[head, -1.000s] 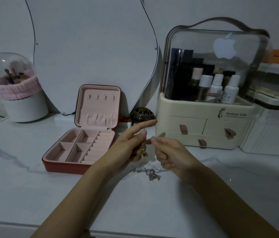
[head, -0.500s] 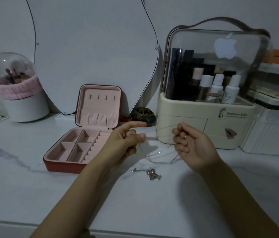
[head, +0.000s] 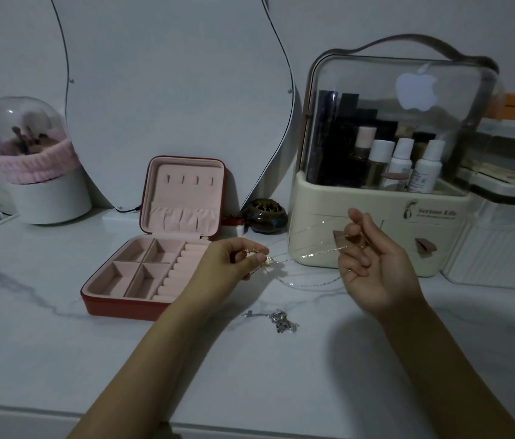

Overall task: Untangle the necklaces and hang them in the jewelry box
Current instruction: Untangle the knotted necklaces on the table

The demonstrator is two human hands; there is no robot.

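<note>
While jewelry box (head: 142,274) lay open on bench (head: 60,359), your left hand (head: 234,267) pinched pendant (head: 268,262), right hand (head: 373,264) pinched chain (head: 313,253) taut between; second necklace (head: 276,319) lay bunched on bench.

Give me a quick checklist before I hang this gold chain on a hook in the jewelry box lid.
1. Jewelry box open, lid upright: ok.
2. Lid hooks free of other chains: ok.
3. Gold necklace held at both ends, pendant in left hand, chain in right hand: ok.
4. Chain free of knots: cannot tell, too thin to see.
5. Gold chain separated from the silver necklace lying on the table: ok.
6. Clasp open or shut: cannot tell.
</note>
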